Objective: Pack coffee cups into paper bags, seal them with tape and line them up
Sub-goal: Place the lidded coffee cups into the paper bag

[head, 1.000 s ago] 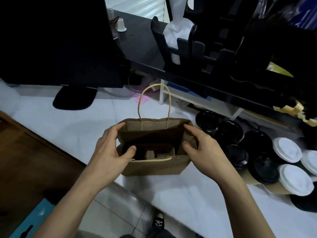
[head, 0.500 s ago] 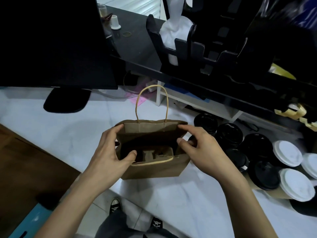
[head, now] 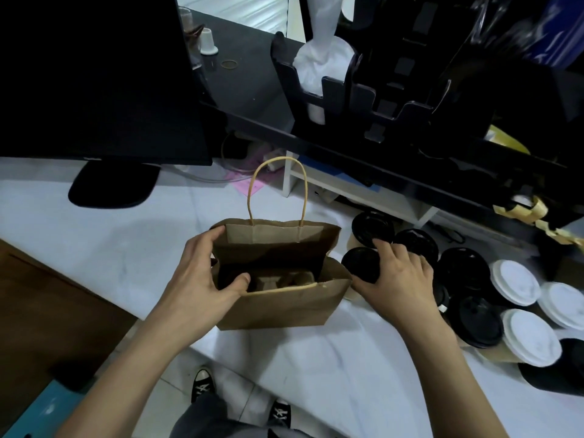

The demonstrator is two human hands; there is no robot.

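Now the left hand (head: 202,279) grips the paper bag (head: 281,308) open while the right hand (head: 396,279) closes round a black-lidded cup (head: 360,263). Next, I'd say: lift it straight into the cardboard carrier (head: 281,279).

Paper bag (head: 278,298) stands open at centre of the counter (head: 94,235), cardboard divider (head: 284,279) inside it. Left hand (head: 202,279) on the bag mouth at 9 o'clock. Right hand (head: 398,282) at 3 o'clock on a lidded cup (head: 360,263) just beside the bag. More lidded cups (head: 512,298) at 3–4 o'clock. Monitor (head: 94,74) at 10 o'clock.
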